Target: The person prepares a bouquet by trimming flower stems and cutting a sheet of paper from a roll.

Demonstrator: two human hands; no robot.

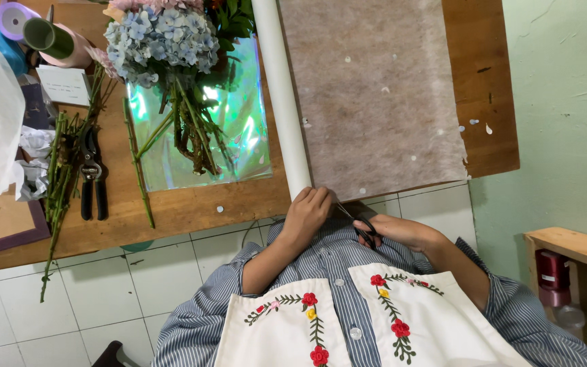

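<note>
My left hand [307,212] is closed over the near end of the white paper roll [281,95], fingers curled on top, pinning it at the table [191,204] edge. My right hand [392,231] is closed through the loops of the black scissors [360,226], blades pointing toward the left hand, low at the edge of the grey-beige fibrous wrapping sheet [375,95] unrolled to the right of the roll. I can't tell if the blades are open or already in the sheet.

Doing the cut well, as I judge it: keep the roll pinned so the sheet stays taut, start the blades square to the near edge, run them close along the roll in long strokes, don't let the paper bunch.

Pose: left forearm comes up from my lap, wrist bent forward, knuckles up. Right forearm comes in from the right, wrist turned inward, hand below table level against my striped shirt.

Further out: a blue hydrangea bouquet [161,37] lies on an iridescent film sheet [239,122] left of the roll. Trimmed green stems [59,170] and black pruning shears [93,177] lie well to the left, ribbon spools [42,30] at the far corner. A wooden shelf [579,258] stands on the right.
</note>
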